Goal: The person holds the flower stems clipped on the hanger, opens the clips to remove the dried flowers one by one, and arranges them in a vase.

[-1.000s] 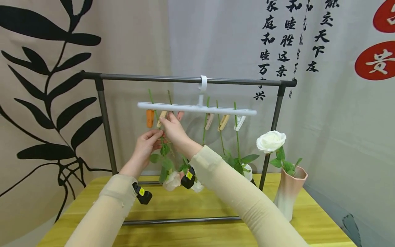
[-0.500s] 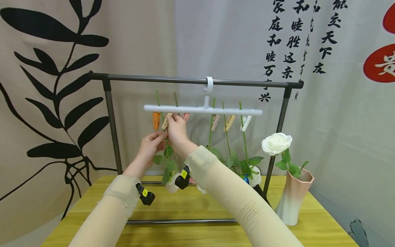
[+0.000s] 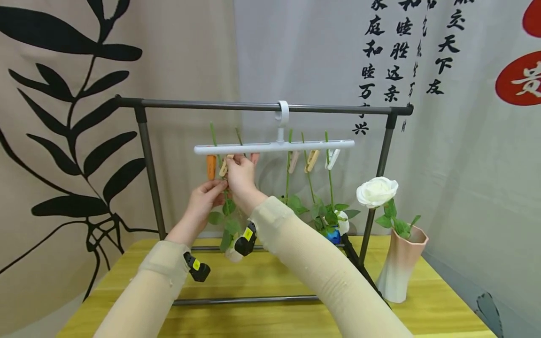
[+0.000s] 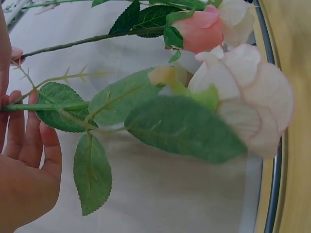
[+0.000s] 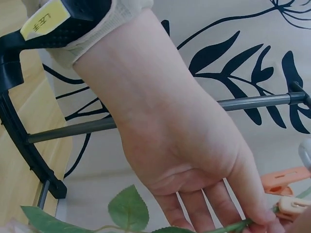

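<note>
Black leaf print (image 3: 69,205): on the backdrop (image 3: 181,42), behind the rack (image 3: 346,109).
Orange clip (image 3: 211,167): below the white hanger's (image 3: 253,148) left end.
Left hand (image 3: 199,202): thumb and fingers pinching the stem of a pale rose (image 4: 250,92), bloom hanging downward.
Beige clip (image 3: 224,165): beside that stem, under the hanger.
Right hand (image 3: 242,180): gripping the beige clip, partly covering the pink clip (image 3: 254,157).
Right sleeve (image 3: 321,253): obstructs part of the rack's lower bar.
Vase (image 3: 397,277): far right, on the wooden table (image 3: 236,324), holding a white rose (image 3: 377,191).
</note>
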`<state>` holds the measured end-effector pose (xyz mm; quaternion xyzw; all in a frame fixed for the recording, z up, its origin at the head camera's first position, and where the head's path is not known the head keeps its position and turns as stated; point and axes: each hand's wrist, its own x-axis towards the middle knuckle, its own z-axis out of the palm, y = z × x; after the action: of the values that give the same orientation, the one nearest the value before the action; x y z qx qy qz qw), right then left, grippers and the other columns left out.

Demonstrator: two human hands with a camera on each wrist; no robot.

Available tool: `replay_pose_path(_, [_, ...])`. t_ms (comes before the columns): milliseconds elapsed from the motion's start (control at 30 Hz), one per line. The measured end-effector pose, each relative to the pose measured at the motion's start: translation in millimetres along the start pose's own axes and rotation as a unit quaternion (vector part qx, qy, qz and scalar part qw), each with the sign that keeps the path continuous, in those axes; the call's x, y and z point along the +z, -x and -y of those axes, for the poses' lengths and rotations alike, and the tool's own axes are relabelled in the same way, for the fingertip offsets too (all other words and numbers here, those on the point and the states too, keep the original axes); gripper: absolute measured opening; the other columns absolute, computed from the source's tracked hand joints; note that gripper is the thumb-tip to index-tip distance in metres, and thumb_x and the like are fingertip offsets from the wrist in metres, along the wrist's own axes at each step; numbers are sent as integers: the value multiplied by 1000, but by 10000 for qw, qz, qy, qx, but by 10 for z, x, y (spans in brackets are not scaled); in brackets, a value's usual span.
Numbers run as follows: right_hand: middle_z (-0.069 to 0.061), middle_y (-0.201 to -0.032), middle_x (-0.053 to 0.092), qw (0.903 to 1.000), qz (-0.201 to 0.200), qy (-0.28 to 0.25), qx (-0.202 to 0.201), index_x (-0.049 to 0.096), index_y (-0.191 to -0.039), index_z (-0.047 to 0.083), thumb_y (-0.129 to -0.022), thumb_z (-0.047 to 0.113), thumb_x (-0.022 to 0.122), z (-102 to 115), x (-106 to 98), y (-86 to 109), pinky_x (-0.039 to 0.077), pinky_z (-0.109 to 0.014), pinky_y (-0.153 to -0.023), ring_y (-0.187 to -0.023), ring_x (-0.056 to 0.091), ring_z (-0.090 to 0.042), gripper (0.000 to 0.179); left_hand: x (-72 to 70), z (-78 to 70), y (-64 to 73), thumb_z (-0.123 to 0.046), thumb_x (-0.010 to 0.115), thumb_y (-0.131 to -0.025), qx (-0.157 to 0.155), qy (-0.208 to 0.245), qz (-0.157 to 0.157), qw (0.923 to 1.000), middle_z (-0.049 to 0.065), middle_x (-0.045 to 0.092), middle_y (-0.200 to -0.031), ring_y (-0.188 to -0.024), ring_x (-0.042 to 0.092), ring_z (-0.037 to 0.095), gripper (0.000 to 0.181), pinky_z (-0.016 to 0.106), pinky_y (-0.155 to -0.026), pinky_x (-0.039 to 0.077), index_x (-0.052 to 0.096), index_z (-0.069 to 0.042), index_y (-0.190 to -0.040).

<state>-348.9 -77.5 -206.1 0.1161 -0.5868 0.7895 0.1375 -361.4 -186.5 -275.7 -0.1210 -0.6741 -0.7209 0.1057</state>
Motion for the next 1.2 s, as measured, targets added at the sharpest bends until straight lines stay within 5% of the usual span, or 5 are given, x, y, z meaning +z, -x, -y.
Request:
replay_pose_path(233, [-20,-122,61,9996,34,-253,152,54,-129,-5,-102,7,48,-3,-5,-9,50,-29,-75,-99,63,-26,31,-20,-9,29,-31,63,-96,83,-384,-116,9992,-12,66,-82,-70,58,8,34,25,-72,51,65,0,-111])
replay_pose_path(467, [-30,-127,55,9966,111,-804,147,49,-131,-12,-101,1,45,8,-7,-37,47,-43,-95,-119,54,-37,33,-54,51,56,-34,63,-96,141,-781,-6,9968,-5,69,-83,-75,62,12,44,26,-73,52,64,6,-114])
replay_pose_path(800, [-28,-124,56,9969,275,-712,171,49,-131,-11,-103,4,45,-20,-26,-18,47,-42,-95,-114,57,-34,32,-180,270,244,-37,60,-97,-115,-1237,223,9920,15,70,-102,-84,67,20,39,36,-80,52,68,-2,-111])
replay_pose_path(1200, [-21,-117,58,9970,370,-582,356,45,-133,-10,-103,7,46,-7,-23,-30,49,-41,-92,-110,60,-33,35,-254,431,459,-35,60,-97,-401,-1037,516,9925,13,70,-100,-85,66,21,39,32,-75,53,68,0,-110])
